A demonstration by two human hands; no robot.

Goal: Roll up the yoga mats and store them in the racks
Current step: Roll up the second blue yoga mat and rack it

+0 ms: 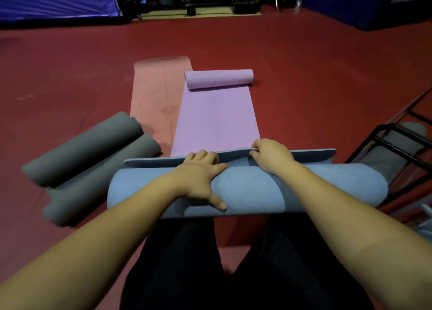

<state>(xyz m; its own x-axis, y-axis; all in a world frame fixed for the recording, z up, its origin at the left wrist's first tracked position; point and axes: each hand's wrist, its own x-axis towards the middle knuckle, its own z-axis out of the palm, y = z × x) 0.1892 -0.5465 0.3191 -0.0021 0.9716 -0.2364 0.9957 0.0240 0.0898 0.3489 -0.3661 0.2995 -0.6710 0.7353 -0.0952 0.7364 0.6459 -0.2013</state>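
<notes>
A blue yoga mat (304, 188) lies almost fully rolled across the floor in front of my knees, with a short flat end left on its far side. My left hand (201, 176) lies over the roll, fingers curled on its far side and thumb toward me. My right hand (273, 155) grips the mat's loose end. Beyond it a purple mat (215, 122) lies flat with its far end curled into a small roll. A pink mat (154, 94) lies flat to its left. Two grey rolled mats (88, 150) rest at the left.
A black metal rack (402, 146) stands at the right and holds a grey rolled mat. The floor is red. Blue padded barriers (374, 3) and dark equipment line the far wall. My dark trousers fill the bottom of the view.
</notes>
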